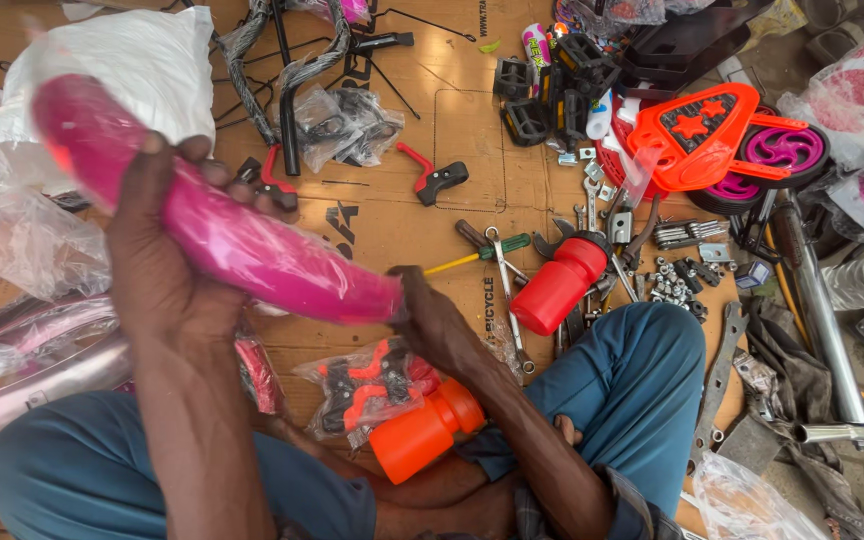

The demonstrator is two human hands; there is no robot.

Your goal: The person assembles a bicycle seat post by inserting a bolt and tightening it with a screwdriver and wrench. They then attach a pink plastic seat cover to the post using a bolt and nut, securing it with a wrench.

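Observation:
A curved pink bicycle mudguard (222,225), wrapped in clear plastic, is held up in front of me. My left hand (157,250) grips it from behind near its middle. My right hand (427,320) clasps its lower right end. I sit cross-legged in blue trousers (632,390) on flattened cardboard (402,130). An orange bottle (422,430) rests against my lap, beside a plastic bag of orange and black parts (357,390).
A red bottle (557,285), a screwdriver (477,255), wrenches (507,290) and loose nuts (677,280) lie ahead. Black pedals (552,85), orange and purple training wheels (722,140), black handlebars (287,70), red brake levers (432,175), a metal tube (822,310) and plastic bags (132,70) surround me.

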